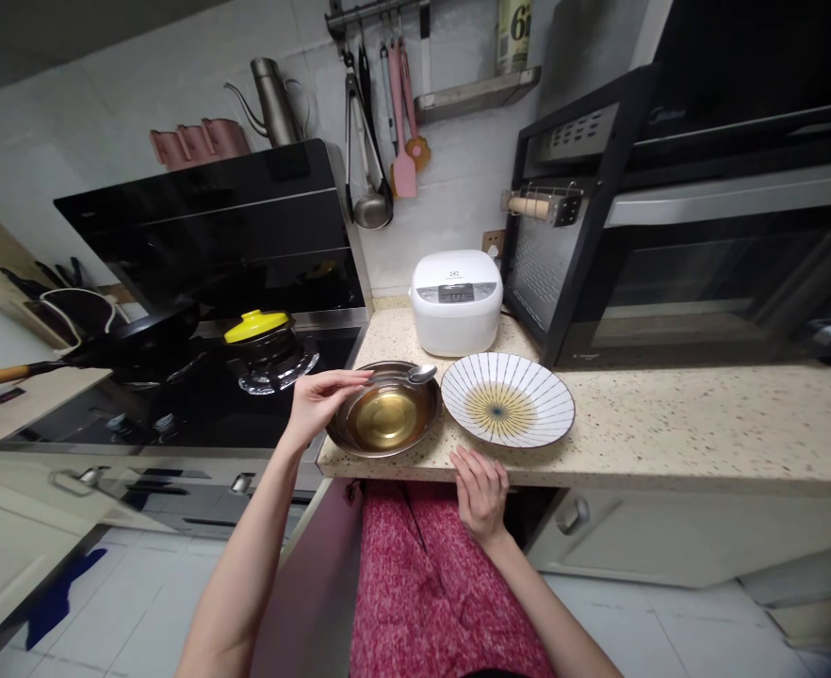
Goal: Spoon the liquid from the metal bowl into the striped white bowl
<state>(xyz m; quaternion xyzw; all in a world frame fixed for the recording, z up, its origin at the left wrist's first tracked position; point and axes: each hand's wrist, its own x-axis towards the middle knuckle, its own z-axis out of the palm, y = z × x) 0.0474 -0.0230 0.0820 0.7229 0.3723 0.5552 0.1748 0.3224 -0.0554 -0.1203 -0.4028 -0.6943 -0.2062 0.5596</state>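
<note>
My left hand [323, 400] pinches the handle of a metal spoon [421, 374], holding it level above a steel bowl [345, 441]. Amber liquid [385, 419] covers the bottom of that bowl. To its right stands a white plate [553, 400] with dark radiating lines, and yellowish liquid [498, 414] pools in its middle. My right hand [481, 490] rests at the counter's front edge, just below the plate and apart from it. Its fingers are stretched out and it holds nothing.
Behind the plate stands a white rice cooker [456, 315]. A small pot with a yellow lid [255, 325] and a black wok [133, 337] sit on the stove [196, 414]. An oven [726, 273] stands right of the counter [698, 424]. Utensils, including a pink spatula [403, 169], hang above.
</note>
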